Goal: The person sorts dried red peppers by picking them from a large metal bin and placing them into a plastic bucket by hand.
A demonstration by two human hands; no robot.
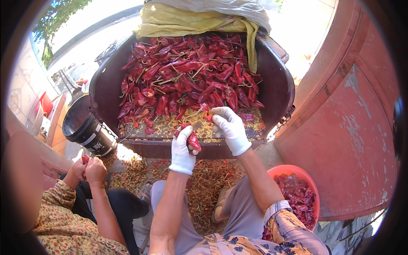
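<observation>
White gloves cover both my hands. My left hand (182, 146) is closed around a dried red chili pepper (194, 141), just in front of the cart bed's near edge. By its thumb a small grey-brown tip shows; I cannot tell whether it is a blade or soiled glove. My right hand (233, 129), a little farther and to the right, pinches another red chili pepper (208, 117) between thumb and fingers. Beyond both hands a big heap of dried red chili peppers (182, 78) with stems fills the dark cart bed (276, 80). Yellow seeds (250, 129) lie scattered along its near part.
A yellow cloth (191, 21) drapes the bed's far end. At left stands a black bucket (100, 138); nearby a seated co-worker's hands (95, 172) hold a red pepper. A red basin (312, 182) of peppers sits at my right, beside a red metal panel (340, 140). Stems (208, 182) litter the ground.
</observation>
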